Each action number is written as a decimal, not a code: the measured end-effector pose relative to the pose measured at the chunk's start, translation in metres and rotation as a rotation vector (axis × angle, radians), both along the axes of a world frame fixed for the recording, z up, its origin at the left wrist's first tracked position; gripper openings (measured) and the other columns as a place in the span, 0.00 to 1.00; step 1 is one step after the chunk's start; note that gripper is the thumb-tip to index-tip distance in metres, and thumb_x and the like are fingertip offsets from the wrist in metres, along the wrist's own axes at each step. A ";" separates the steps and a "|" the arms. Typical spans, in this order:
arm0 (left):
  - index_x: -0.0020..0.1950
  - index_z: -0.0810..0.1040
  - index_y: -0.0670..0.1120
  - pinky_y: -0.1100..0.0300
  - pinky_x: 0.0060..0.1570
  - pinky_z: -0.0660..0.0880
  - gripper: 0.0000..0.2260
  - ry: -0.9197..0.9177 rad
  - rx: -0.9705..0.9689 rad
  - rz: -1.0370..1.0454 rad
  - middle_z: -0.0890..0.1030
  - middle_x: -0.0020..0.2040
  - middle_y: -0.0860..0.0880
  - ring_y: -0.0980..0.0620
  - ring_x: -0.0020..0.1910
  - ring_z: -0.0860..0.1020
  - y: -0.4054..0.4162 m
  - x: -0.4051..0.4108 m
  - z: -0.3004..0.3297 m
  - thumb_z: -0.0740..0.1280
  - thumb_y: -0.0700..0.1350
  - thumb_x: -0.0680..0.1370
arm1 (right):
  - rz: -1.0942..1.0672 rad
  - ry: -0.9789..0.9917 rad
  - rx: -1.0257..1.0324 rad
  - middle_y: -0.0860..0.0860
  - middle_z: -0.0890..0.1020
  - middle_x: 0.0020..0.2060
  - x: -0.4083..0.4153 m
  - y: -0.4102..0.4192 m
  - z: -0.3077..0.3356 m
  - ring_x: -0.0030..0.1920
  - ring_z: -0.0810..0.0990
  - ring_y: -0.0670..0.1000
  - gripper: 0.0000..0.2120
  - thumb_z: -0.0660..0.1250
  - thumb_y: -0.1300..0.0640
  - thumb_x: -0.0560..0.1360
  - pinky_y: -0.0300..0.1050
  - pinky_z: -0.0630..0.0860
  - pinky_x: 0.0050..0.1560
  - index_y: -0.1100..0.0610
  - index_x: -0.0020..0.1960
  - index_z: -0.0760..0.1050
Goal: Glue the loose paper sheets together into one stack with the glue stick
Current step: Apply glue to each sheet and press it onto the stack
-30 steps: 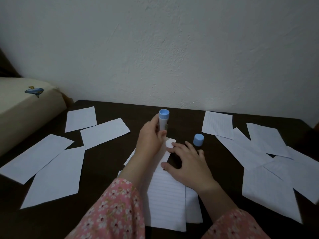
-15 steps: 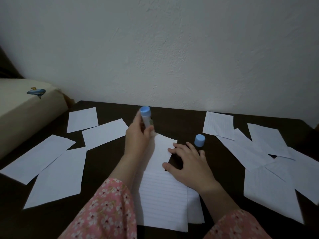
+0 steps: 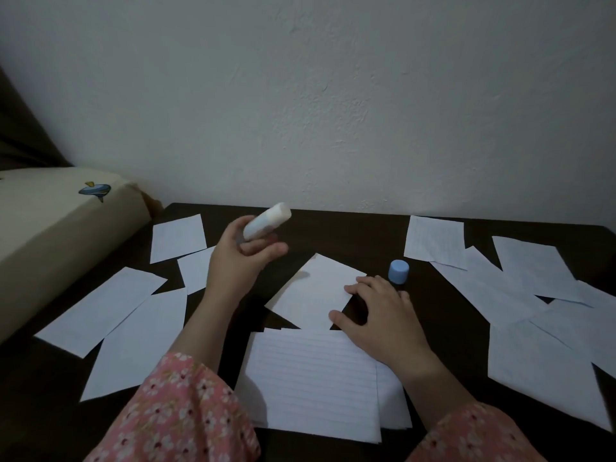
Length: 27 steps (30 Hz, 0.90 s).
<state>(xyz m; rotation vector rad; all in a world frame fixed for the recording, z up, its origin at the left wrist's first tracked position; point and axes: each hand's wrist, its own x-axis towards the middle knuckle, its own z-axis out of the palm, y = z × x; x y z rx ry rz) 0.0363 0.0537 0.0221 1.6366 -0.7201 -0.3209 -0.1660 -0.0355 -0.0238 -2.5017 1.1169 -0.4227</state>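
My left hand (image 3: 240,258) grips the uncapped glue stick (image 3: 266,221), tilted, left of centre above the dark surface (image 3: 366,235). My right hand (image 3: 380,315) lies flat, fingers spread, on the centre sheets (image 3: 316,291). Its blue cap (image 3: 398,271) stands just beyond. No label is readable.

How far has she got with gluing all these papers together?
Early days. Done: the blue cap is off, and a few sheets overlap at the centre. In hand: the left hand holds the glue stick; the right hand pins the top sheet. Left: loose sheets both sides.
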 end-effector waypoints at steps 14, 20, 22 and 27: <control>0.66 0.74 0.48 0.61 0.49 0.70 0.21 -0.171 0.317 0.090 0.78 0.63 0.48 0.51 0.58 0.75 0.009 0.006 -0.023 0.67 0.55 0.76 | -0.231 0.168 0.000 0.52 0.69 0.60 0.021 0.017 0.017 0.62 0.70 0.52 0.28 0.61 0.32 0.72 0.57 0.61 0.69 0.52 0.62 0.70; 0.66 0.75 0.46 0.58 0.54 0.69 0.23 -0.185 0.312 0.125 0.78 0.63 0.47 0.49 0.59 0.75 0.005 -0.001 -0.024 0.70 0.54 0.74 | -0.248 0.178 -0.023 0.53 0.69 0.60 0.020 0.022 0.014 0.62 0.69 0.53 0.27 0.59 0.32 0.74 0.57 0.61 0.67 0.52 0.61 0.70; 0.67 0.73 0.48 0.57 0.52 0.71 0.26 -0.183 0.303 0.128 0.77 0.63 0.47 0.50 0.56 0.76 0.007 -0.003 -0.027 0.72 0.54 0.72 | -0.253 0.184 -0.038 0.53 0.69 0.60 0.020 0.023 0.013 0.62 0.69 0.53 0.28 0.58 0.32 0.74 0.56 0.62 0.67 0.53 0.62 0.70; 0.61 0.71 0.48 0.68 0.39 0.68 0.24 -0.420 0.081 0.242 0.73 0.54 0.51 0.57 0.46 0.72 0.014 -0.028 -0.016 0.74 0.55 0.70 | -0.228 0.102 -0.075 0.52 0.68 0.60 0.013 0.023 0.012 0.62 0.67 0.52 0.27 0.59 0.33 0.74 0.54 0.63 0.66 0.51 0.63 0.70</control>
